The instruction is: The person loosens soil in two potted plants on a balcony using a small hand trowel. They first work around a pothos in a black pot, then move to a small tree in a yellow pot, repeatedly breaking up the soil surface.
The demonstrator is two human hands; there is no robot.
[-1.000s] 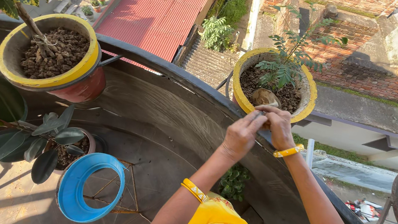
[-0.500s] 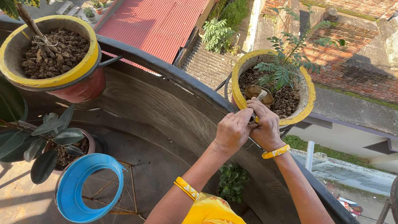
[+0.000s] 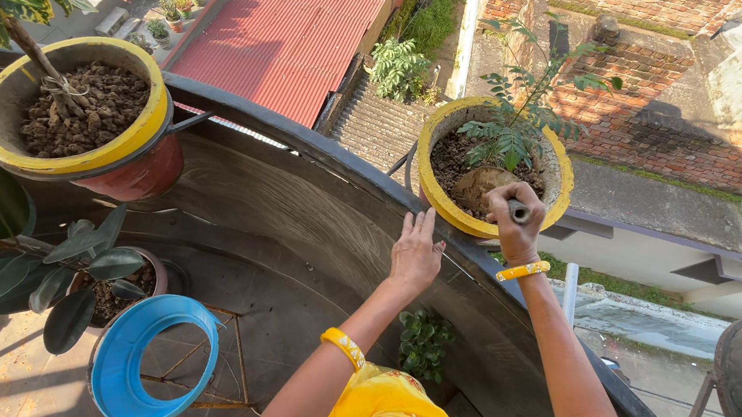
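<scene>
My right hand [image 3: 514, 213] fisted on trowel [image 3: 485, 187], blade in soil of yellow pot [image 3: 446, 210] on ledge [image 3: 316, 194]. My left hand [image 3: 414, 253] flat, fingers spread, on ledge beside pot.

Curved dark parapet wall [image 3: 297, 195] carries two yellow-rimmed soil pots [image 3: 71, 120] [image 3: 447, 204], w/ left hand [image 3: 415, 256] apparently resting flat on it.

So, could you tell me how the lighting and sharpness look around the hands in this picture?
Head view: low sunlight strikes the yellow pot rim and right hand; the curved wall under the left hand lies in shade; everything is sharp, with wide-angle bending at the edges.
</scene>
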